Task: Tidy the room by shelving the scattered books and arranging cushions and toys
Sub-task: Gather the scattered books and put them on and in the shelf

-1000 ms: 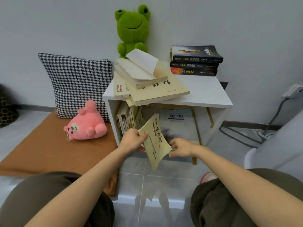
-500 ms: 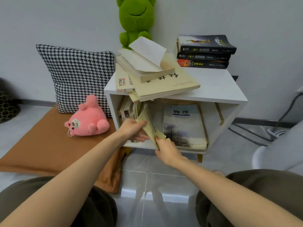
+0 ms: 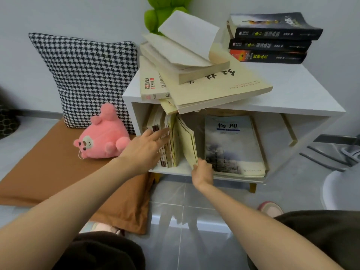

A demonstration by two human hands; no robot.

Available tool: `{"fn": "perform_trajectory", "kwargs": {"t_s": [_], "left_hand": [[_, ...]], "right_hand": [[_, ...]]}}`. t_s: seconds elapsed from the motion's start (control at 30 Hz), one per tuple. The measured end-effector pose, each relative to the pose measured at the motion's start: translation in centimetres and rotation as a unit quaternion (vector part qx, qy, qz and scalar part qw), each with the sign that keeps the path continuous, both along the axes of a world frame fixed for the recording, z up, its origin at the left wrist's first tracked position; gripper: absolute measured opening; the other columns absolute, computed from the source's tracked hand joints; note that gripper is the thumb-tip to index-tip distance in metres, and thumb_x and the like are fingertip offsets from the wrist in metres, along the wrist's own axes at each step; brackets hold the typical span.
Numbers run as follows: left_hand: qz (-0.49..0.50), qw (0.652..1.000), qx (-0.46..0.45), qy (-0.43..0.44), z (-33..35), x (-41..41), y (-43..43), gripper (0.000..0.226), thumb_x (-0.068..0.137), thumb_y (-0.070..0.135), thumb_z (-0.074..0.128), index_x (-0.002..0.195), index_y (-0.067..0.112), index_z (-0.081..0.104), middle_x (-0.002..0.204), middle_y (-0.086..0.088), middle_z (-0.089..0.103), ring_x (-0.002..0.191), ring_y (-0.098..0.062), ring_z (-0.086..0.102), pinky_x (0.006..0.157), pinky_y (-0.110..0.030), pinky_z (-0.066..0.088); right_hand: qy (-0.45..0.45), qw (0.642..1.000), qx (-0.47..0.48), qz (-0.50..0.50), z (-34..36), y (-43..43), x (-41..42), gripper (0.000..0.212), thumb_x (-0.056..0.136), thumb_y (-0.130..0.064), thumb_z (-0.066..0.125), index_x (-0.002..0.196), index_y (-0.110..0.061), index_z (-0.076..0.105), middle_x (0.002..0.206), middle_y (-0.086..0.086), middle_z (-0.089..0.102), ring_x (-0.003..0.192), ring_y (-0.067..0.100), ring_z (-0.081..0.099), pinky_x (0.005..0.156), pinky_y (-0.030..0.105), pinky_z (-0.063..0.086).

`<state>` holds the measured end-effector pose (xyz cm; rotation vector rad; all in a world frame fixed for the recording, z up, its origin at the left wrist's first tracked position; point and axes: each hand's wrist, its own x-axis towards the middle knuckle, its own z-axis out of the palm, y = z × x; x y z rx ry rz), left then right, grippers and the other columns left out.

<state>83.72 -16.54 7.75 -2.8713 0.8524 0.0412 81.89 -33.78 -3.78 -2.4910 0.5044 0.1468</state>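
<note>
1. The left hand (image 3: 148, 147) is open, its straight fingers pressing against the row of upright books (image 3: 165, 145) at the left end of the compartment in the white shelf unit (image 3: 296, 94)
2. The right hand (image 3: 202, 170) grips the lower front corner of a cream book (image 3: 187, 141), fingers curled round its edge; this book stands inside the compartment, tilted, with its top leaning left against the row
3. Just right of it, a grey-blue textbook (image 3: 233, 149) lies in the same compartment with its cover showing
4. On the unit's top surface an untidy pile of cream books (image 3: 214, 86) overhangs the front edge, the topmost with its cover curled open; a stack of three dark books (image 3: 272, 38) sits at the back right, apart from the pile
5. A green plush toy (image 3: 165, 16) sits behind the pile against the wall, cut off by the top of the view
6. Left of the unit, a houndstooth cushion (image 3: 85, 75) leans on the wall, and a pink plush toy (image 3: 103, 139) lies in front of it on a brown floor cushion (image 3: 48, 168)
</note>
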Motion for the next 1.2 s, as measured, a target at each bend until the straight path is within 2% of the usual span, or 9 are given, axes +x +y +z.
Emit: {"fn": "perform_trajectory", "kwargs": {"t_s": [0.13,0.23,0.27,0.4,0.57,0.8,0.9,1.03,1.2], "left_hand": [[-0.052,0.996,0.068,-0.032,-0.4,1.1,0.9,0.066,0.095,0.011,0.036,0.153,0.023,0.007,0.160,0.006,-0.009,0.115,-0.016,0.035,0.071,-0.021,0.032],[-0.081,0.991,0.098,-0.034,-0.6,2.1,-0.2,0.071,0.093,0.003,0.036,0.153,0.020,0.002,0.160,0.004,-0.010,0.108,-0.016,0.039,0.054,-0.021,0.025],[-0.080,0.991,0.105,-0.036,-0.8,2.5,-0.8,0.071,0.094,0.003,0.036,0.153,0.020,0.001,0.160,0.002,-0.009,0.108,-0.017,0.041,0.053,-0.022,0.026],[-0.053,0.989,0.131,-0.041,-2.0,3.7,-2.2,0.073,0.094,0.008,0.045,0.152,0.023,0.004,0.159,-0.005,0.000,0.115,-0.025,0.049,0.064,-0.031,0.041],[-0.050,0.987,0.151,-0.038,-2.7,4.0,-2.6,0.070,0.093,0.010,0.045,0.152,0.023,0.010,0.154,-0.006,0.013,0.105,-0.023,0.055,0.062,-0.030,0.039],[-0.092,0.981,0.167,-0.043,-2.9,3.6,-0.5,0.066,0.095,0.010,0.037,0.152,0.022,0.007,0.155,0.004,0.011,0.103,-0.020,0.051,0.063,-0.027,0.038],[-0.094,0.981,0.164,-0.051,-3.2,3.7,-0.9,0.068,0.095,0.007,0.035,0.152,0.019,0.000,0.153,0.004,0.013,0.101,-0.020,0.052,0.060,-0.027,0.037],[-0.105,0.978,0.173,-0.058,-3.1,4.1,-1.5,0.067,0.093,0.002,0.038,0.152,0.012,0.008,0.148,0.000,0.014,0.097,-0.021,0.052,0.060,-0.027,0.041],[-0.090,0.973,0.204,-0.065,-3.1,3.7,-2.3,0.060,0.092,0.001,0.041,0.148,0.010,0.020,0.146,-0.006,0.007,0.099,-0.023,0.048,0.059,-0.028,0.037]], "right_hand": [[-0.011,0.999,0.025,-0.040,-1.4,0.9,1.8,0.022,0.100,-0.007,0.042,0.111,-0.001,0.060,0.113,0.019,0.065,0.109,0.032,0.060,0.085,0.035,0.049],[-0.038,0.995,0.052,-0.073,-2.2,1.7,2.8,0.024,0.101,-0.009,0.042,0.110,0.001,0.061,0.112,0.020,0.065,0.108,0.032,0.060,0.086,0.036,0.048],[-0.043,0.994,0.062,-0.083,-2.4,1.9,2.9,0.024,0.100,-0.009,0.042,0.109,0.001,0.062,0.112,0.020,0.065,0.107,0.032,0.060,0.086,0.035,0.048],[-0.056,0.991,0.078,-0.097,-3.4,1.7,3.5,0.024,0.100,-0.009,0.043,0.107,0.003,0.062,0.110,0.022,0.065,0.105,0.034,0.061,0.084,0.035,0.048],[-0.051,0.992,0.087,-0.072,-4.0,2.1,4.2,0.023,0.100,-0.010,0.043,0.102,0.004,0.061,0.106,0.022,0.065,0.103,0.034,0.061,0.081,0.035,0.046],[-0.060,0.992,0.108,-0.028,-4.7,3.4,4.8,0.020,0.100,-0.008,0.042,0.103,0.000,0.060,0.104,0.021,0.066,0.101,0.033,0.061,0.078,0.034,0.042],[-0.064,0.990,0.123,-0.020,-5.0,3.8,5.1,0.023,0.100,-0.008,0.041,0.110,-0.001,0.061,0.107,0.020,0.066,0.104,0.035,0.061,0.083,0.035,0.044],[-0.009,0.991,0.135,-0.003,-5.4,3.5,5.7,0.029,0.099,-0.009,0.042,0.125,-0.006,0.054,0.119,0.018,0.062,0.113,0.034,0.057,0.089,0.034,0.044],[0.033,0.987,0.149,0.039,-5.3,3.6,6.3,0.047,0.100,-0.012,0.038,0.147,-0.015,0.031,0.132,0.015,0.054,0.116,0.030,0.054,0.094,0.030,0.042]]}}
